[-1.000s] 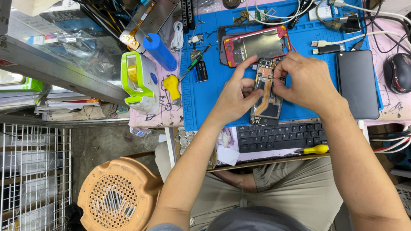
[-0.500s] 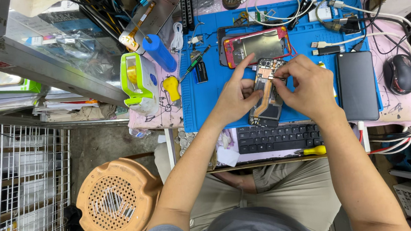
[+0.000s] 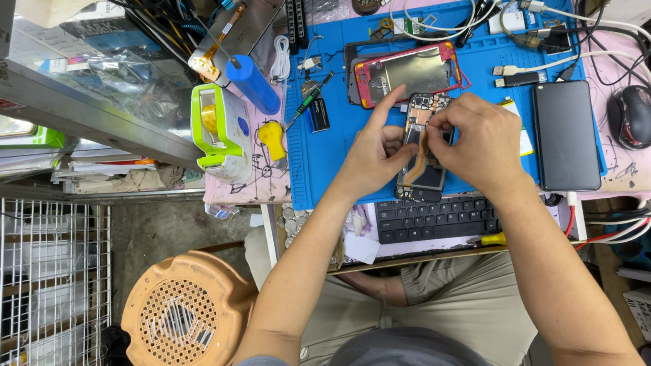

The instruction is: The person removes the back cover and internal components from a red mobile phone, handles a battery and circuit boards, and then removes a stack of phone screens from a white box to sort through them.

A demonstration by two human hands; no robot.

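Head view, looking straight down over your lap: the opened phone [image 3: 420,148] sits between your two hands, lifted just above the near edge of the blue work mat [image 3: 338,151]. Its back is off, so you see the dark circuit board and small metal shields at the top end, and a tan flex ribbon curving down its middle (the finer parts are too small to make out).

Nearest you, below the phone, lies a black keyboard [image 3: 440,218] with a yellow-handled screwdriver [image 3: 492,239] at its front edge. An orange perforated stool [image 3: 185,316] stands on the floor to your left. Nothing lies between your hands and the phone; only your own fingers cover parts of it.

Farther out on the mat lies a red-rimmed phone frame [image 3: 408,72], just beyond the opened phone. A black phone [image 3: 566,135] lies flat to the right, then a dark computer mouse [image 3: 636,116]. To the left are a green tape dispenser [image 3: 218,129] and a blue cylinder [image 3: 253,85]; cables tangle along the far edge.

Your left hand [image 3: 374,156] grips the phone's left side, forefinger stretched up toward the frame. Your right hand [image 3: 477,144] curls closed over the right side, fingertips pinched at the top of the board, though what they pinch is hidden.
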